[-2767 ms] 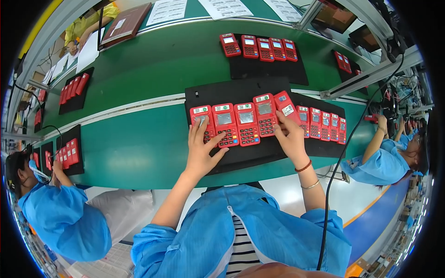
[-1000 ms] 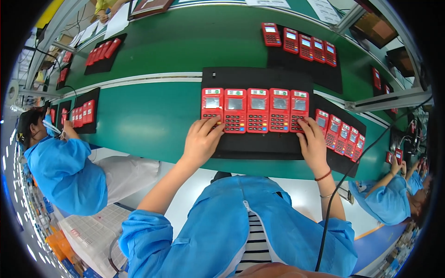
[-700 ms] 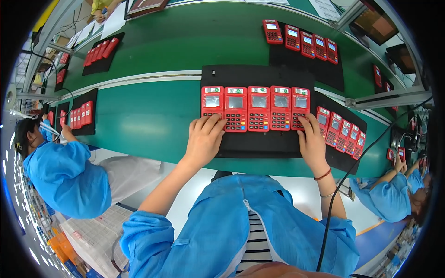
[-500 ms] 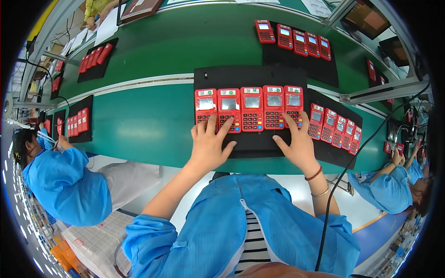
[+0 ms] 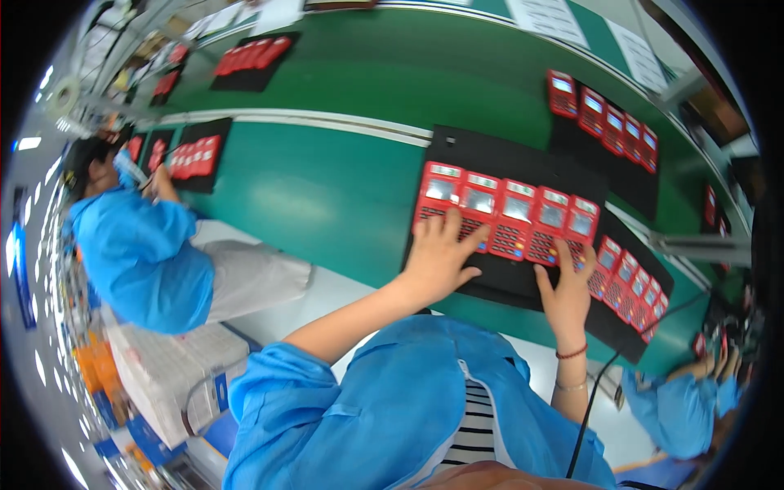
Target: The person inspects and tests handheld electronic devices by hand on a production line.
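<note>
Several red card payment terminals (image 5: 514, 222) stand side by side in a row on a black mat (image 5: 510, 282) in front of me. Each has a grey screen at the top and a dark keypad below. My left hand (image 5: 439, 255) is spread, its fingertips over the keypads of the two leftmost terminals. With fingers apart, my right hand (image 5: 566, 292) rests over the lower keys of the two rightmost ones. Neither hand grasps a terminal. The middle terminal lies uncovered between them, while the keypads at both ends are partly hidden by my fingers.
More red terminals lie on a mat to the right (image 5: 627, 282) and on a far-right mat (image 5: 606, 122). Others sit far left (image 5: 255, 54). A co-worker in blue (image 5: 135, 253) works at left, another (image 5: 674, 408) at right. A black cable (image 5: 600, 380) hangs near my right arm.
The whole view has swung, so the mat and terminals appear farther right and tilted. Both hands stay over the same end terminals, with only slight finger shifts.
</note>
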`<state>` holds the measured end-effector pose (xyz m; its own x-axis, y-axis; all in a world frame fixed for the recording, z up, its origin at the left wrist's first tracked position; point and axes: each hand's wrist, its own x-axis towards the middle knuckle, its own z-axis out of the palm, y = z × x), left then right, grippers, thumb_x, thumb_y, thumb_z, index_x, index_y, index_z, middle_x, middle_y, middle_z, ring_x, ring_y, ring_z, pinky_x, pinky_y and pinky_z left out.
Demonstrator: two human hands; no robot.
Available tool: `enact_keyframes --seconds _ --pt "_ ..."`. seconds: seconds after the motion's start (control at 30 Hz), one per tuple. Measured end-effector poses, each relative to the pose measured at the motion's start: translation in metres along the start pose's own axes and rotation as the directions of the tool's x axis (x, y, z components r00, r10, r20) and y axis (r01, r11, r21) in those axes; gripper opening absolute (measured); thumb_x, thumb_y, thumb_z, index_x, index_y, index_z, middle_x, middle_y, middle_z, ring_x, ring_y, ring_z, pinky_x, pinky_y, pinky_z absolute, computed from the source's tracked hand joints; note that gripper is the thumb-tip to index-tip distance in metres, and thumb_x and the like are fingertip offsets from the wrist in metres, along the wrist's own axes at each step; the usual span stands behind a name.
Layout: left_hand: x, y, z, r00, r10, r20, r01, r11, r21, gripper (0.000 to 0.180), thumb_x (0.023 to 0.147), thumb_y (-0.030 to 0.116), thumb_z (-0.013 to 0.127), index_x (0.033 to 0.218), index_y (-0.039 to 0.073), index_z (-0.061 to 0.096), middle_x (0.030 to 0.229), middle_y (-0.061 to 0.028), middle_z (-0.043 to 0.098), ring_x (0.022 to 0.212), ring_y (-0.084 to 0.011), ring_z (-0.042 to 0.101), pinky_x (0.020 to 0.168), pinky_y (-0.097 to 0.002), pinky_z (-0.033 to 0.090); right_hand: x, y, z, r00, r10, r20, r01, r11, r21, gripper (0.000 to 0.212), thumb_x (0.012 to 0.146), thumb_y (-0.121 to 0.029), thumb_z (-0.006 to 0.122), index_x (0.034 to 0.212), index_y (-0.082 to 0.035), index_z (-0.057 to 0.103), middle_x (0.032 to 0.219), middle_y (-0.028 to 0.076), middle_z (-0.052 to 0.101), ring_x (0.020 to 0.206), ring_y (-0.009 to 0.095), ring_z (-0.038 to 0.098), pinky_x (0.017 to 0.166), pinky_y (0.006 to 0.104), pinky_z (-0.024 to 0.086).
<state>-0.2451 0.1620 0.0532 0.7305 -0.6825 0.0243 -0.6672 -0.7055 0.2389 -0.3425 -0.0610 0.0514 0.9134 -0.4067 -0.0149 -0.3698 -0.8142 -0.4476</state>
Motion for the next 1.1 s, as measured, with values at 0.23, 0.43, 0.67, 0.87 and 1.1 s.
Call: enact_keyframes --seconds 0.23,0.43,0.67,0.87,1.1 --pt "0.001 0.002 0.004 1.000 0.004 -0.020 -0.003 1.000 0.014 0.071 0.073 0.038 0.079 0.136 0.025 0.050 0.131 -0.0266 0.042 0.107 -0.0388 0.046 0.092 -0.0473 0.035 -0.001 0.007 0.007 0.999 -0.039 -0.010 0.039 0.999 -0.014 0.059 0.085 -0.021 0.069 0.140 -0.024 0.047 0.147 0.024 0.027 0.126 0.043 0.048 0.086 0.0435 0.053" --pt "0.001 0.001 0.005 0.999 0.011 -0.036 -0.010 1.000 0.009 0.072 0.072 0.038 0.079 0.136 0.024 0.050 0.131 -0.0266 0.042 0.106 -0.0381 0.046 0.091 -0.0470 0.035 -0.001 0.003 0.004 1.000 0.003 0.024 -0.002 1.000 -0.022 0.059 0.085 -0.021 0.069 0.140 -0.023 0.047 0.148 0.023 0.027 0.127 0.043 0.047 0.091 0.0434 0.051" --pt "-0.003 -0.002 0.000 1.000 -0.010 -0.010 0.010 1.000 -0.010 0.072 0.074 0.038 0.078 0.138 0.025 0.049 0.131 -0.0255 0.042 0.108 -0.0391 0.045 0.094 -0.0491 0.035 0.002 -0.002 -0.004 0.996 -0.053 0.073 0.063 0.988 -0.141 0.061 0.084 -0.024 0.071 0.140 -0.022 0.048 0.144 0.027 0.031 0.133 0.044 0.038 0.101 0.0448 0.044" --pt "0.001 0.001 -0.003 1.000 -0.011 0.013 0.011 1.000 -0.007 0.070 0.076 0.042 0.075 0.139 0.025 0.049 0.128 -0.0247 0.042 0.107 -0.0396 0.045 0.092 -0.0497 0.035 0.003 0.004 -0.004 0.998 -0.055 0.009 0.056 0.995 -0.087 0.055 0.082 -0.025 0.073 0.133 -0.020 0.053 0.141 0.027 0.034 0.127 0.043 0.045 0.090 0.0440 0.052" --pt "0.002 0.002 -0.003 1.000 -0.004 0.006 0.004 0.998 0.063 0.066 0.078 0.044 0.074 0.138 0.025 0.050 0.131 -0.0269 0.042 0.106 -0.0389 0.046 0.090 -0.0471 0.036 0.001 -0.001 -0.003 0.999 -0.050 -0.011 0.049 0.995 -0.089 0.057 0.081 -0.024 0.073 0.134 -0.019 0.052 0.138 0.028 0.036 0.116 0.043 0.055 0.077 0.0400 0.057"
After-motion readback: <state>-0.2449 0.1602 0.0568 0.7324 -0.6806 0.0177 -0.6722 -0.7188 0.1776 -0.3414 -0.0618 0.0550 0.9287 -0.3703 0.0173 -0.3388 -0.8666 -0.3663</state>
